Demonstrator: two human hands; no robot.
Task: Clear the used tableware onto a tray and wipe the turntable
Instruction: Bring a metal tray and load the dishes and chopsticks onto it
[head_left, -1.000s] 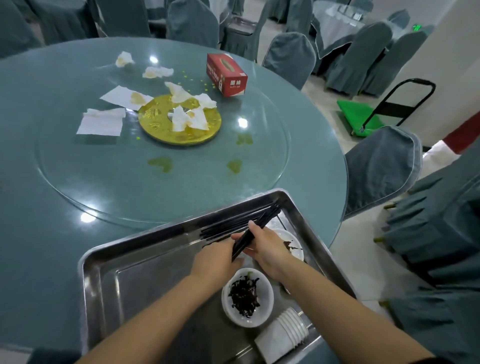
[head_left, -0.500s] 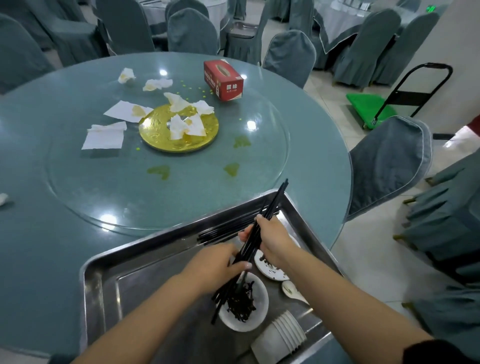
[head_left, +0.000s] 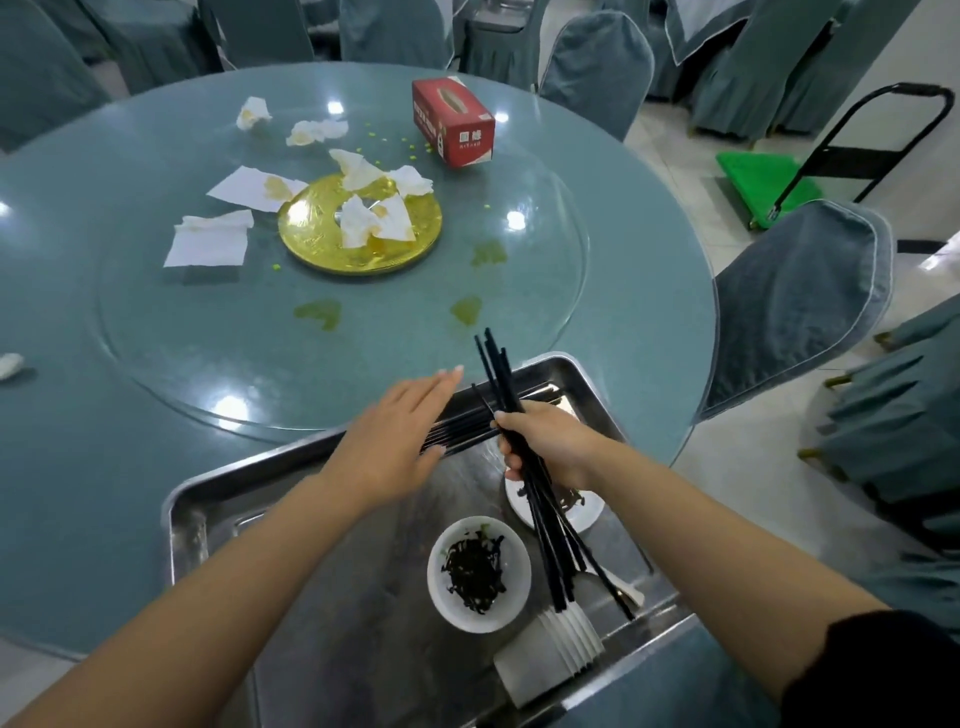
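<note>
since half a second ago my left hand (head_left: 395, 441) let go of the chopstick bundle (head_left: 524, 457) and moved up-left; fingers now straight, flat over the loose chopsticks (head_left: 462, 428) at the tray (head_left: 208, 499) far edge. right hand (head_left: 550, 441) grips the bundle, steeper now, tips over the plate (head_left: 587, 512) beside the bowl (head_left: 478, 571).

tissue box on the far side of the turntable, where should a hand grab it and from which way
Take the red tissue box across its two long side faces, with the hand coming down from above. It lies flat on the glass turntable with its slotted top up, nothing touches its sides, and its narrow width looks graspable by one hand.
</note>
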